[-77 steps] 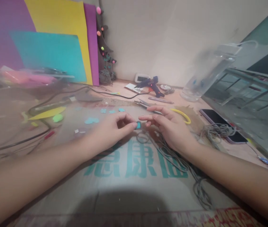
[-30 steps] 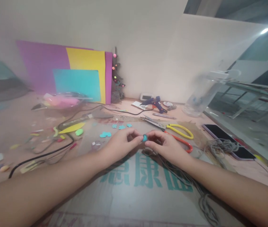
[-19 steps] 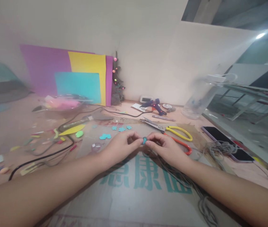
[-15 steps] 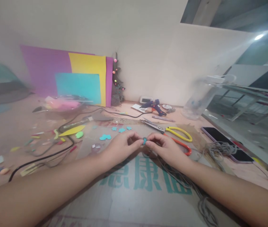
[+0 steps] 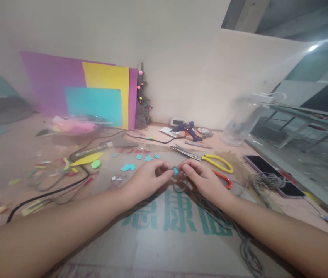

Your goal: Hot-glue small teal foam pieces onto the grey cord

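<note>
My left hand [image 5: 150,177] pinches a small teal piece [image 5: 175,170] between thumb and fingertips, with a bit of grey cord around it. Just to its right, my right hand [image 5: 204,179] is closed, thumb against fingers, on what looks like the thin grey cord [image 5: 223,218]. A loop of that cord hangs below the fingertips, and more trails under my right forearm. Blue flower cutouts [image 5: 148,158] and a larger blue cutout [image 5: 128,167] lie beyond my left hand. Behind my right hand rest scissors [image 5: 218,163] with one yellow and one red handle.
A glue gun [image 5: 189,131] lies near the wall, its black cable crossing left. A phone [image 5: 274,175] sits at the right edge beside tangled cord. Coloured sheets [image 5: 94,106] lean on the wall; a clear container [image 5: 236,123] stands back right. Scraps litter the left.
My right fingertips have drawn slightly away from the teal piece, showing more of it. The cord loop beneath the hands shows more clearly. The view has shifted slightly.
</note>
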The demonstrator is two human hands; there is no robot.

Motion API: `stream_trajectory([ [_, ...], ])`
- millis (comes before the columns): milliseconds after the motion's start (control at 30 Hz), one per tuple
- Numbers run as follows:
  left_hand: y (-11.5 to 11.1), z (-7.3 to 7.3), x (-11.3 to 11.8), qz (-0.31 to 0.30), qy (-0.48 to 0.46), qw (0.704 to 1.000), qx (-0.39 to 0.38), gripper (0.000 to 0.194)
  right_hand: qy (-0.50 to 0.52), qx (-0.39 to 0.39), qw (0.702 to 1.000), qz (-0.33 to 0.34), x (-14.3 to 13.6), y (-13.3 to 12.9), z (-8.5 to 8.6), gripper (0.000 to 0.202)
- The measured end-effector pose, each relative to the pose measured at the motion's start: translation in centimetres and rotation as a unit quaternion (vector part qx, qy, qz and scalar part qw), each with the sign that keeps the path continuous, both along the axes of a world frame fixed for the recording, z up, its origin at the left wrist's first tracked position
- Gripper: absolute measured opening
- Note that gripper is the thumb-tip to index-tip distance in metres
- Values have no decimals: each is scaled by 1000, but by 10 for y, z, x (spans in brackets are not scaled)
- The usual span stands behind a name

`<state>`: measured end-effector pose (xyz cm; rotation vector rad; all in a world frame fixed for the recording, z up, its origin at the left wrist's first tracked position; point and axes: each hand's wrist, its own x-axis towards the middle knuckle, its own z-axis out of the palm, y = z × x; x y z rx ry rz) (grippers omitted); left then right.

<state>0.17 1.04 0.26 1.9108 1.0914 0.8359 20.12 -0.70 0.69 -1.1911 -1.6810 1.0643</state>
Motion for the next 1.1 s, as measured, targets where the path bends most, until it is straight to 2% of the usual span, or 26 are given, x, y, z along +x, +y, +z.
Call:
stream_trajectory([
  [433, 1, 0, -2, -5, 7, 1000, 0, 27, -16, -6, 1000, 24, -1, 1, -2, 24],
  [533, 1, -2, -2, -12, 0, 1000, -1, 28, -36, 15, 999, 21, -1, 0, 0, 22],
  [667, 1, -2, -2, -19, -3, 1000, -4, 33, -40, 14, 999, 10, -1, -1, 1, 24],
  [800, 2, -2, -1, -10, 10, 1000, 13, 28, -39, 9, 999, 6, -1, -2, 2, 26],
  [967, 3, -4, -2, -9, -1, 1000, 9, 33, -27, -15, 1000, 2, 0, -2, 1, 39],
  [1100, 4, -5, -2, -4, 2, 1000, 12, 32, 14, -22, 1000, 2, -1, 0, -2, 30],
])
